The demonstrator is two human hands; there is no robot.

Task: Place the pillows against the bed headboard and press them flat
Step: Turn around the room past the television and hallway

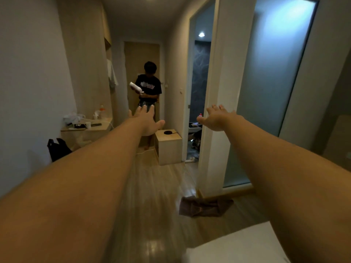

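No pillows and no headboard appear in view; only a white corner at the lower right, probably the bed [237,245], is visible. Your left hand [147,120] and right hand [216,119] are both stretched forward with fingers spread, and neither holds anything. The step in hand is judged to be locating the pillows. Turn toward the bed before reaching, take each pillow by both ends, and set it square to the headboard before pressing. Ahead lie the wooden floor [152,186], a brown cloth [203,206], a small cabinet [169,147], a cluttered surface [87,127], and another person [148,88] standing in the hallway.
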